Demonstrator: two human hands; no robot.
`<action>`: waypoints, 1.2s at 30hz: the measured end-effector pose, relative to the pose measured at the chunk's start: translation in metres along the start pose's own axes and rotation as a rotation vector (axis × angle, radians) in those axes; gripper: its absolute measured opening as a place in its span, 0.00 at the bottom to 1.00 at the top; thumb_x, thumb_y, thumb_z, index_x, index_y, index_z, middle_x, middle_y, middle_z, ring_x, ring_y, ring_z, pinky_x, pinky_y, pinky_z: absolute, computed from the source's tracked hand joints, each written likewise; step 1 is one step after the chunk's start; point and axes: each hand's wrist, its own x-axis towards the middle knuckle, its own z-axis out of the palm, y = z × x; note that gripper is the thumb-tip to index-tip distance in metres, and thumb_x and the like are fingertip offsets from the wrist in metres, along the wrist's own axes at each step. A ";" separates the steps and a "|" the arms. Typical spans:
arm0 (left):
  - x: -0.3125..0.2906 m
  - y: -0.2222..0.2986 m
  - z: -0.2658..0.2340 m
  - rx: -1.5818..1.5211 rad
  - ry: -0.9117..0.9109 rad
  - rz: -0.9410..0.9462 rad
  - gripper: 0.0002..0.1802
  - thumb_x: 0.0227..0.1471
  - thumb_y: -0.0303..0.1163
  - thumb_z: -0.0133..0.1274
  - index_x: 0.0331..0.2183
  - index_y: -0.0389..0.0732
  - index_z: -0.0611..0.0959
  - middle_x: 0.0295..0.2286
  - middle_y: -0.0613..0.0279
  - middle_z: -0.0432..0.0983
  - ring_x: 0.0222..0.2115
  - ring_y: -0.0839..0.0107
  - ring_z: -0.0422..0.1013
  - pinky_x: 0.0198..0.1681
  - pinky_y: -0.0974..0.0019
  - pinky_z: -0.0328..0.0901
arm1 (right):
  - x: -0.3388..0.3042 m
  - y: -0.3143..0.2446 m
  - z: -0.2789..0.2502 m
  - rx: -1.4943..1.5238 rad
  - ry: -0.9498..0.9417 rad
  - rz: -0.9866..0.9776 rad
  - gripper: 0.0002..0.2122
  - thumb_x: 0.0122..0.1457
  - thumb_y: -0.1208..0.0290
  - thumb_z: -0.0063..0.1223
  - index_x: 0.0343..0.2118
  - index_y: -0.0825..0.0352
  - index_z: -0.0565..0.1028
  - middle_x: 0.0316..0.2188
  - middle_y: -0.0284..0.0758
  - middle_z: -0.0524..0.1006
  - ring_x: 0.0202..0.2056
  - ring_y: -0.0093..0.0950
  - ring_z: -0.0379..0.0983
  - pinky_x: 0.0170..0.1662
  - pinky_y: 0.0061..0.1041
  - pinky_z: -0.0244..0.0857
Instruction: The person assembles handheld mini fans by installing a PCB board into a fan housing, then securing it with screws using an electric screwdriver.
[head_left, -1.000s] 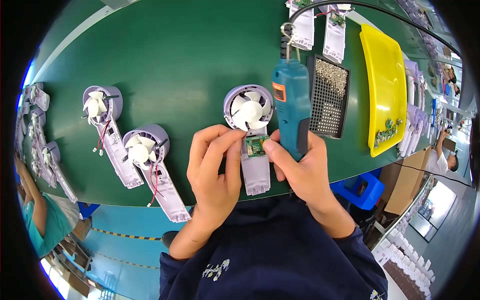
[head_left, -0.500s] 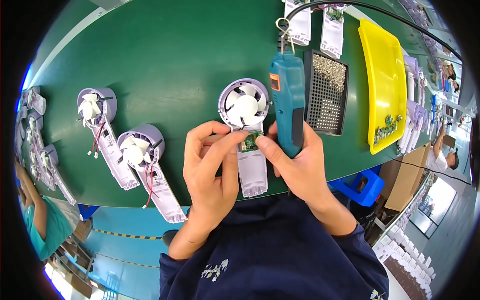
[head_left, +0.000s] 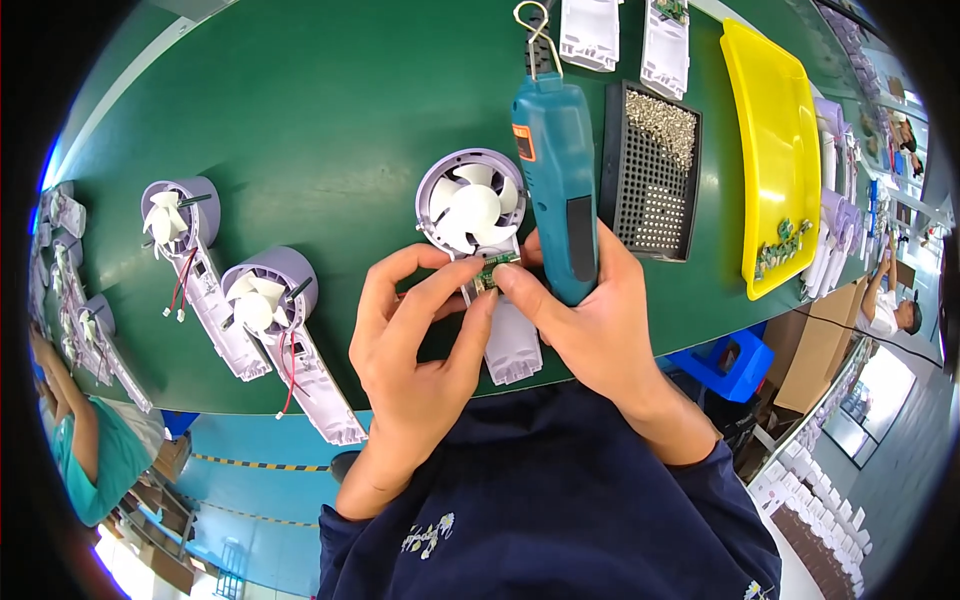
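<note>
A small green circuit board is between my hands, over the handle part of a pale lilac handheld fan with white blades. My left hand pinches the board's left side with thumb and fingertips. The thumb of my right hand presses on its right edge. That same hand keeps a teal electric screwdriver upright in its palm, with the cord end pointing away from me. The screwdriver's tip and the fingers under the board are hidden.
Two more open fan halves with red and black wires lie to the left. On the right stand a black screw tray and a yellow bin with several small boards. White shells lie at the far edge. Co-workers sit on both sides.
The fan has shifted slightly and its handle now slants to the right. The board is tilted more edge-on. My left thumb has come up to it, and the screwdriver leans further left.
</note>
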 end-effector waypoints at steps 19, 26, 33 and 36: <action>0.002 0.008 -0.005 -0.243 -0.087 -0.303 0.16 0.46 0.16 0.63 0.40 0.35 0.83 0.40 0.56 0.79 0.38 0.72 0.78 0.38 0.71 0.76 | 0.001 -0.001 -0.001 -0.004 0.006 0.019 0.12 0.53 0.74 0.65 0.35 0.71 0.73 0.27 0.30 0.75 0.29 0.17 0.70 0.33 0.21 0.67; 0.003 0.003 -0.008 -0.201 -0.103 -0.236 0.17 0.45 0.16 0.64 0.40 0.35 0.83 0.38 0.57 0.80 0.36 0.72 0.78 0.36 0.72 0.75 | 0.002 0.000 0.002 -0.075 0.040 -0.069 0.11 0.53 0.74 0.65 0.35 0.71 0.73 0.26 0.32 0.77 0.29 0.18 0.72 0.34 0.22 0.68; 0.005 0.008 -0.010 -0.191 -0.102 -0.243 0.17 0.46 0.16 0.63 0.41 0.34 0.83 0.35 0.58 0.79 0.34 0.75 0.78 0.35 0.74 0.74 | 0.005 -0.003 0.002 -0.082 0.032 -0.102 0.12 0.52 0.73 0.66 0.35 0.71 0.73 0.27 0.33 0.78 0.30 0.19 0.73 0.34 0.23 0.69; 0.004 0.013 -0.010 -0.068 0.027 -0.175 0.16 0.48 0.16 0.62 0.42 0.32 0.82 0.34 0.58 0.80 0.32 0.75 0.78 0.34 0.74 0.73 | 0.006 0.001 0.003 -0.083 0.033 -0.106 0.13 0.52 0.73 0.66 0.35 0.71 0.73 0.26 0.33 0.78 0.29 0.19 0.73 0.34 0.23 0.68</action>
